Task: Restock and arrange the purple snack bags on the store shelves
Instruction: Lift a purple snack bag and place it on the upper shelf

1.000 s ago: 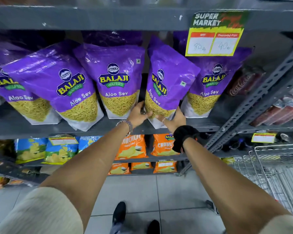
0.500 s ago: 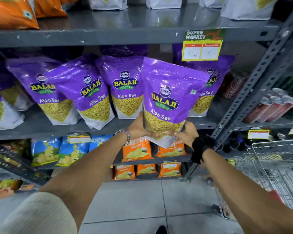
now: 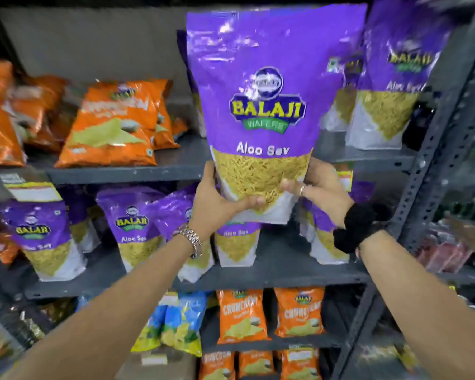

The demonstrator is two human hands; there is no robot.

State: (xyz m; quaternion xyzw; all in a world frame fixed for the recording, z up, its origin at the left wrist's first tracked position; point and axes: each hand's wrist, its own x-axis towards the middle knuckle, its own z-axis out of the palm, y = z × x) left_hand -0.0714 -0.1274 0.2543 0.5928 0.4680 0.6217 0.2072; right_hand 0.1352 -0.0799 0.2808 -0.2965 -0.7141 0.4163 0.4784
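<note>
A large purple Balaji Aloo Sev bag (image 3: 269, 86) is held upright in front of the upper shelf (image 3: 126, 171). My left hand (image 3: 217, 201) grips its bottom left corner and my right hand (image 3: 316, 190) grips its bottom right corner. More purple bags (image 3: 395, 86) stand on the upper shelf at the right, partly hidden behind the held bag. Several purple bags (image 3: 133, 226) lean on the middle shelf (image 3: 280, 272) below my hands.
Orange snack bags (image 3: 113, 124) lie on the upper shelf at the left. Orange Crunchem bags (image 3: 242, 316) and blue-yellow bags (image 3: 176, 325) fill the lower shelves. A grey perforated upright (image 3: 444, 144) borders the bay on the right.
Both hands have lifted the purple bag from the middle shelf up to the level of the upper shelf. The view has tilted upward with it.
</note>
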